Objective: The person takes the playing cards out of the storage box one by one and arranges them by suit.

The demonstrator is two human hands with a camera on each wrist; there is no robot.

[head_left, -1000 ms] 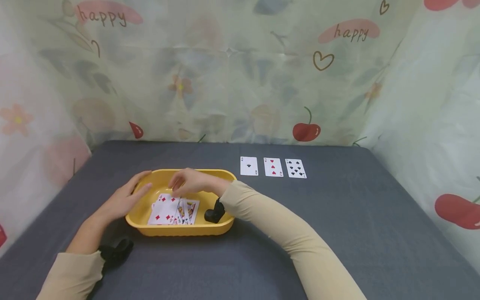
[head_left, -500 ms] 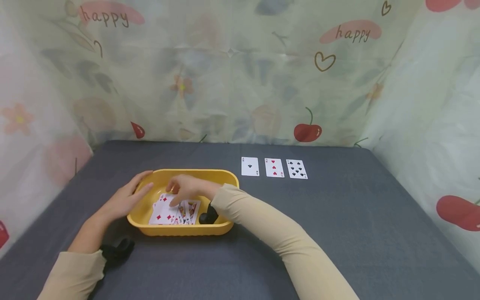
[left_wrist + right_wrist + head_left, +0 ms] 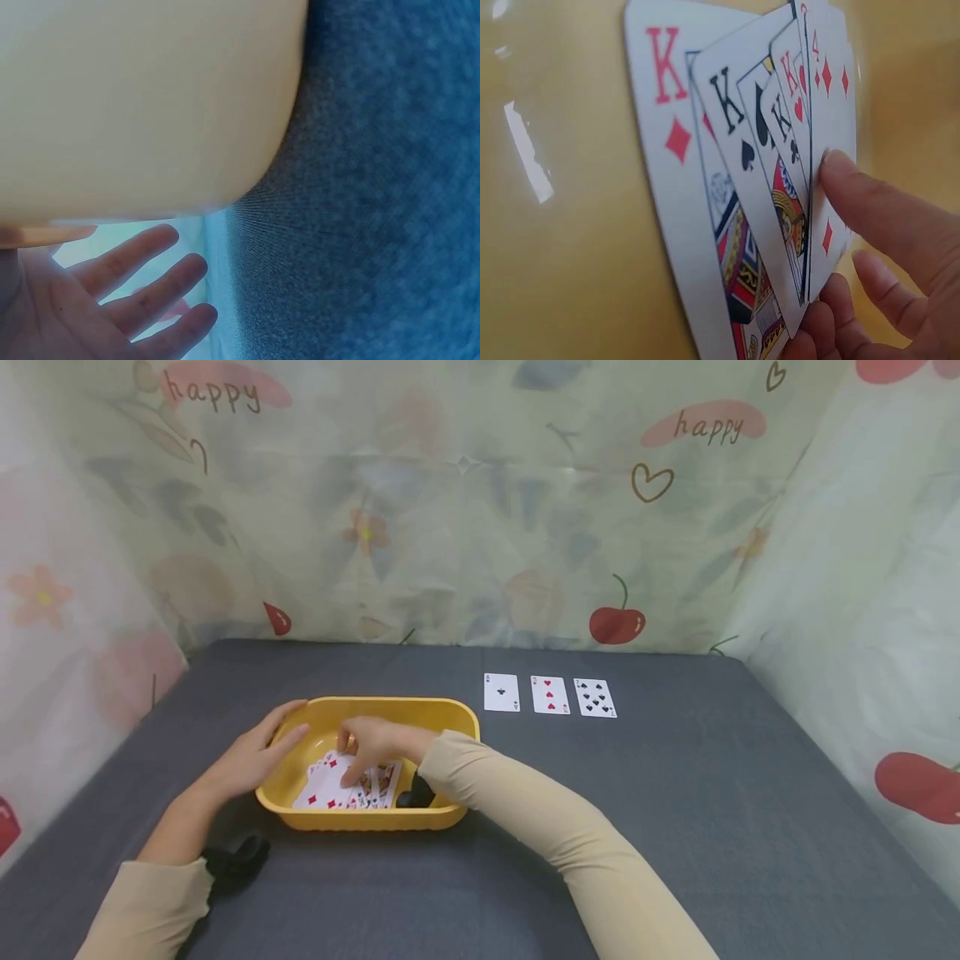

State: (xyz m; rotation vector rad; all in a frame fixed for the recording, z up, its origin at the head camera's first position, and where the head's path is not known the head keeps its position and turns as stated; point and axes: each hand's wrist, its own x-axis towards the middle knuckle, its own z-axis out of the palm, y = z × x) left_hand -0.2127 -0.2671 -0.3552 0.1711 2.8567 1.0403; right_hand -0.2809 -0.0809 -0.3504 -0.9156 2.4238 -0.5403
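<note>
A yellow plastic tray [image 3: 367,820] holds a loose fan of playing cards [image 3: 324,783]. My right hand [image 3: 371,745] reaches inside, its thumb on the face of the four of diamonds [image 3: 831,112] and its fingers curled at the cards' edge. Beside that card fan out several kings, with the king of diamonds [image 3: 676,139] outermost. My left hand [image 3: 251,758] rests at the tray's left end, thumb over the rim. In the left wrist view its other fingers [image 3: 161,296] spread outside the tray wall. The right fingertips are partly hidden in the head view.
Right of the tray, three face-up cards lie in a row at the back of the dark tablecloth [image 3: 675,793]: an ace of clubs [image 3: 501,693], a three of hearts [image 3: 551,695] and a seven of spades [image 3: 596,698]. A patterned curtain [image 3: 465,527] encloses the back and sides.
My right hand has lowered from above the cards onto the four of diamonds, which has shifted slightly left and towards me. The left hand stays at the tray's left end.
</note>
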